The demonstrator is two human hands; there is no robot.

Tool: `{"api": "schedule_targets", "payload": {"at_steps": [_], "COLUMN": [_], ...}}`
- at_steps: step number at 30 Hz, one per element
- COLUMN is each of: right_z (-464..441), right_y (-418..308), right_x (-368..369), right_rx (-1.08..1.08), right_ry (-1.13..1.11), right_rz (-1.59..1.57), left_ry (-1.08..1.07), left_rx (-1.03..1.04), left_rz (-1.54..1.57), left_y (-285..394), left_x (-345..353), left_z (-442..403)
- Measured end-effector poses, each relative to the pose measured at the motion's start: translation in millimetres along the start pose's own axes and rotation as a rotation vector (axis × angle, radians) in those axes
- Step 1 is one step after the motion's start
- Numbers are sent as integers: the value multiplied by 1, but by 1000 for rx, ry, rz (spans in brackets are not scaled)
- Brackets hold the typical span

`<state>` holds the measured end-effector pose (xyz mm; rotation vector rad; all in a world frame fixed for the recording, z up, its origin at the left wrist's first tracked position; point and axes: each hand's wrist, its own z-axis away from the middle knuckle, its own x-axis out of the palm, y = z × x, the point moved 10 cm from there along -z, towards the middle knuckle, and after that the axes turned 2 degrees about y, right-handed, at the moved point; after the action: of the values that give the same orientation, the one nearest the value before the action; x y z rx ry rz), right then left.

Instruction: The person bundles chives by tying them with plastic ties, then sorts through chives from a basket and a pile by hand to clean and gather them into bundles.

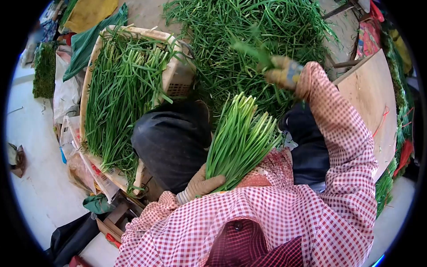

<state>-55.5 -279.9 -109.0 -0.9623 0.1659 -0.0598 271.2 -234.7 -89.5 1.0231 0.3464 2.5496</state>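
Observation:
My gloved left hand (203, 186) is wrapped round the lower part of a thick bunch of garlic chives (240, 140) in front of my chest. The pale cut ends of the bunch fan out away from me. Out to the right, my right hand (283, 72), in a stained glove, is raised over a big heap of loose green leaves (267, 26). A small tuft of chive leaves (253, 51), smeared by motion, sticks out from its closed fingers.
A cream plastic basket (91, 58) full of chives stands left of my knee (171, 142). A wooden board (371, 91) is at the right, with red ties (383, 120) on it. Plastic bags (84, 167) and a wooden box (116, 218) lie at the left.

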Motion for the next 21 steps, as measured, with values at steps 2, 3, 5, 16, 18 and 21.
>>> {"api": "schedule_targets", "payload": {"at_steps": [2, 3, 5, 16, 18, 21], "right_z": [11, 14, 9, -52, -47, -58], "right_y": [-21, -18, -18, 85, 71, 20], "right_x": [49, 66, 80, -54, -62, -16], "right_rx": [-144, -124, -249, 329, 446, -96], "right_ry": [-194, -291, -250, 352, 398, 108], "right_rz": [285, 407, 419, 640, 1034, 1012], "left_ry": [-25, -43, -50, -1, 0, -23], "left_rx": [-10, -15, -26, -5, -46, -71], "left_rz": [-2, -10, -13, -127, -263, -236], "left_y": [-1, -2, -2, 7, -2, -2], "left_x": [2, 3, 3, 3, -5, 3], "left_z": [-2, -3, -4, 0, 1, -3]}}
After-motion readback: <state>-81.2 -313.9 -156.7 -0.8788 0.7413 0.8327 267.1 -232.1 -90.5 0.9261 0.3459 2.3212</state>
